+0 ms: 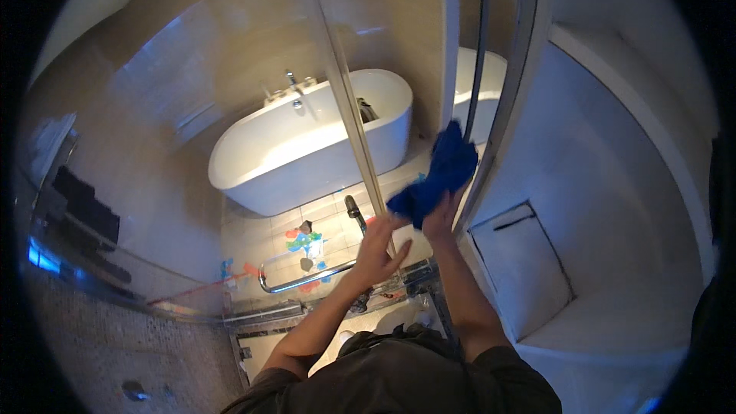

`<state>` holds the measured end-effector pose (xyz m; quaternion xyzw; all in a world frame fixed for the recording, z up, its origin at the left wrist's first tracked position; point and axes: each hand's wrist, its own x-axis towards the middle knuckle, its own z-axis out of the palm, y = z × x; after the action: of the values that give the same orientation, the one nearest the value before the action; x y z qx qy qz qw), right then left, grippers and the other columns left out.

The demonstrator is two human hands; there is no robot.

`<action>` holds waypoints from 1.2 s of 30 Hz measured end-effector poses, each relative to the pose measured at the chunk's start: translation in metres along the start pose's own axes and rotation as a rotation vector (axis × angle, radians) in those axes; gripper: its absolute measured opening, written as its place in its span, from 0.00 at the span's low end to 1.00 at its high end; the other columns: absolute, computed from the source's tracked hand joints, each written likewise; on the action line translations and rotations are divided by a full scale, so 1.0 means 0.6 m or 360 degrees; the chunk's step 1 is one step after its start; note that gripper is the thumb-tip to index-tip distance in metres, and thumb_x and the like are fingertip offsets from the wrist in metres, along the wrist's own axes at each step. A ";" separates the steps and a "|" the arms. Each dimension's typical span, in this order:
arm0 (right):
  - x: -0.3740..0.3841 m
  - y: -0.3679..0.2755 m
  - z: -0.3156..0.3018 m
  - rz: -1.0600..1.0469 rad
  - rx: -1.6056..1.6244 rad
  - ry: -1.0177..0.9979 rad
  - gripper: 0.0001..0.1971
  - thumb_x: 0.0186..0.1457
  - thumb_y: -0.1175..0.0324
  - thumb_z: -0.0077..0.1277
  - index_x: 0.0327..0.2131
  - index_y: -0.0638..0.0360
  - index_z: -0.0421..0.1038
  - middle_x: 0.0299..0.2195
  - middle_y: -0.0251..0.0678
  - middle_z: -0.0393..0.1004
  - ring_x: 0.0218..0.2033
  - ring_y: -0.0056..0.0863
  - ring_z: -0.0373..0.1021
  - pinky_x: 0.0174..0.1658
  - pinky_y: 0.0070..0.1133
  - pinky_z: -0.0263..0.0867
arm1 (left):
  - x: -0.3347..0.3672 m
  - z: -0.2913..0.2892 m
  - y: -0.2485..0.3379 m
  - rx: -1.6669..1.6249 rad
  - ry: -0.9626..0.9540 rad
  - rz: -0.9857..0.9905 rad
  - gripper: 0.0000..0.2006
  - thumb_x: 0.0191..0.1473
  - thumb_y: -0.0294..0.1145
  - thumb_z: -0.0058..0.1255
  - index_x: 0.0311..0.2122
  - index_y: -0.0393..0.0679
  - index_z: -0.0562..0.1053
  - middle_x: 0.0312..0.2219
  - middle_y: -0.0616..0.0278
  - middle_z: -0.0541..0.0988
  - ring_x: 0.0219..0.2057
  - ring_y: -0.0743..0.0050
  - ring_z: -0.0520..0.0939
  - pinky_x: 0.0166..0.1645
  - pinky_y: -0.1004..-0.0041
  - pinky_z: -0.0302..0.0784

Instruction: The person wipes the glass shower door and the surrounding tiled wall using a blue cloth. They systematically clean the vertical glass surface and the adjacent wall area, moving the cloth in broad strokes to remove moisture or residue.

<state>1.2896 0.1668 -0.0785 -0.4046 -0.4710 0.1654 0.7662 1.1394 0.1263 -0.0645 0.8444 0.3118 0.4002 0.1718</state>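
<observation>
A crumpled blue cloth [441, 172] is bunched at the fingers of my right hand [441, 218], which grips its lower part. The cloth lies against the upright metal edge strips of the glass shower enclosure, and its folds hide some of my fingertips. Just to the left, my left hand [376, 253] is raised beside the metal door strip [349, 107]. Its thumb stands apart from the stretched fingers, whose tips come close to the cloth's lower left corner. Whether they touch the strip or the cloth I cannot tell.
A white freestanding bathtub [307, 169] stands beyond the glass. Below my left hand is a chrome handle bar [307, 282]. Colourful cloths or scraps [307, 241] lie on the tiled floor. A white wall with a square panel [521, 268] closes off the right.
</observation>
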 end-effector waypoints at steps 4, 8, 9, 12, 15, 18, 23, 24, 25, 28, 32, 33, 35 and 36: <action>0.161 -0.082 0.079 -0.0973 -0.0731 -0.0080 0.32 0.57 0.61 0.42 0.61 0.68 0.47 0.63 0.48 0.47 0.63 0.50 0.45 0.62 0.42 0.39 | 0.043 -0.052 0.016 0.0242 0.0534 -0.0064 0.22 0.49 0.23 0.50 0.51 0.38 0.64 0.57 0.46 0.62 0.55 0.48 0.65 0.58 0.59 0.59; 0.141 -0.023 0.129 -0.1108 -0.0818 -0.0075 0.29 0.57 0.59 0.39 0.60 0.60 0.54 0.63 0.43 0.50 0.65 0.49 0.42 0.62 0.45 0.36 | 0.047 -0.093 0.023 0.0457 0.0578 -0.0057 0.24 0.51 0.24 0.47 0.55 0.39 0.61 0.59 0.47 0.60 0.57 0.50 0.63 0.60 0.60 0.57; 0.144 -0.025 0.140 -0.1172 -0.0780 -0.0047 0.28 0.57 0.58 0.39 0.60 0.57 0.56 0.63 0.43 0.50 0.64 0.48 0.43 0.62 0.46 0.36 | 0.053 -0.106 0.024 0.0531 0.0541 0.0005 0.25 0.52 0.26 0.46 0.57 0.39 0.60 0.60 0.47 0.59 0.58 0.50 0.62 0.60 0.60 0.56; 0.191 -0.104 0.160 -0.1289 -0.0799 -0.0128 0.27 0.53 0.54 0.41 0.57 0.42 0.62 0.63 0.38 0.51 0.64 0.47 0.45 0.62 0.46 0.37 | 0.091 -0.141 0.044 0.0651 0.0453 0.0148 0.30 0.55 0.34 0.41 0.62 0.38 0.53 0.62 0.46 0.55 0.61 0.50 0.59 0.62 0.58 0.52; 0.286 -0.198 0.190 -0.1559 -0.0887 -0.0181 0.28 0.50 0.55 0.45 0.57 0.35 0.62 0.63 0.30 0.51 0.64 0.40 0.46 0.62 0.45 0.38 | 0.155 -0.165 0.058 0.0536 0.0612 0.0306 0.32 0.56 0.38 0.39 0.63 0.38 0.50 0.63 0.45 0.51 0.61 0.48 0.58 0.63 0.58 0.50; 0.324 -0.246 0.210 -0.1698 -0.0928 -0.0171 0.28 0.48 0.57 0.47 0.57 0.36 0.62 0.63 0.28 0.52 0.64 0.38 0.47 0.62 0.42 0.40 | 0.195 -0.192 0.075 0.0522 0.0730 0.0371 0.32 0.56 0.38 0.38 0.64 0.37 0.48 0.63 0.44 0.50 0.61 0.47 0.57 0.63 0.58 0.50; 0.249 -0.165 0.179 -0.1620 -0.0986 -0.0296 0.27 0.49 0.58 0.49 0.56 0.38 0.64 0.62 0.28 0.55 0.63 0.37 0.49 0.62 0.41 0.41 | 0.181 -0.160 0.046 0.0507 0.0768 0.0327 0.30 0.59 0.43 0.35 0.62 0.34 0.53 0.62 0.44 0.52 0.62 0.49 0.56 0.63 0.59 0.49; 0.227 -0.152 0.174 -0.1643 -0.0971 -0.0268 0.25 0.52 0.57 0.47 0.55 0.42 0.65 0.60 0.28 0.59 0.62 0.34 0.54 0.62 0.39 0.45 | 0.169 -0.147 0.044 0.0627 0.0742 0.0275 0.31 0.59 0.44 0.34 0.61 0.33 0.53 0.62 0.43 0.51 0.63 0.48 0.53 0.63 0.58 0.47; 0.219 -0.137 0.168 -0.1727 -0.0904 -0.0313 0.23 0.53 0.59 0.47 0.54 0.44 0.66 0.59 0.28 0.61 0.60 0.32 0.57 0.61 0.35 0.48 | 0.162 -0.125 0.041 0.0759 0.0730 0.0265 0.32 0.59 0.46 0.33 0.62 0.32 0.52 0.62 0.41 0.50 0.64 0.46 0.50 0.64 0.56 0.45; 0.237 -0.163 0.180 -0.1824 -0.0600 -0.0442 0.17 0.53 0.67 0.50 0.48 0.55 0.72 0.52 0.32 0.70 0.56 0.33 0.64 0.57 0.29 0.58 | 0.187 -0.108 0.026 0.0842 0.0798 0.0298 0.38 0.58 0.53 0.30 0.62 0.29 0.47 0.63 0.35 0.44 0.65 0.39 0.42 0.65 0.52 0.38; 0.323 -0.264 0.228 -0.1926 -0.0389 -0.0510 0.25 0.45 0.75 0.55 0.50 0.48 0.70 0.56 0.26 0.66 0.58 0.30 0.62 0.50 0.22 0.67 | 0.306 -0.171 0.054 0.0912 0.1278 0.0564 0.39 0.59 0.58 0.24 0.63 0.30 0.45 0.63 0.36 0.38 0.65 0.38 0.41 0.65 0.52 0.35; 0.349 -0.288 0.231 -0.2058 -0.0549 -0.0425 0.27 0.44 0.74 0.57 0.51 0.45 0.70 0.56 0.23 0.65 0.60 0.31 0.58 0.51 0.24 0.66 | 0.331 -0.193 0.064 0.0798 0.1401 0.0697 0.39 0.58 0.55 0.29 0.62 0.29 0.46 0.63 0.34 0.41 0.65 0.37 0.42 0.65 0.52 0.36; 0.355 -0.313 0.228 -0.2015 -0.0711 -0.0334 0.24 0.49 0.61 0.53 0.52 0.46 0.68 0.59 0.27 0.59 0.63 0.34 0.51 0.61 0.35 0.52 | 0.360 -0.238 0.097 0.0773 0.1476 0.0917 0.37 0.58 0.53 0.31 0.61 0.29 0.49 0.62 0.33 0.44 0.65 0.38 0.43 0.64 0.52 0.38; 0.348 -0.313 0.226 -0.2055 -0.0848 -0.0210 0.25 0.50 0.57 0.50 0.54 0.47 0.66 0.60 0.30 0.57 0.63 0.36 0.49 0.64 0.38 0.47 | 0.366 -0.256 0.114 0.0856 0.1434 0.0994 0.36 0.59 0.53 0.29 0.61 0.30 0.50 0.62 0.35 0.44 0.65 0.40 0.44 0.64 0.54 0.39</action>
<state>1.2541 0.2462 0.2208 -0.2071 -0.6872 -0.4195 0.5558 1.1520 0.2271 0.1927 0.6575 0.1814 0.6568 -0.3216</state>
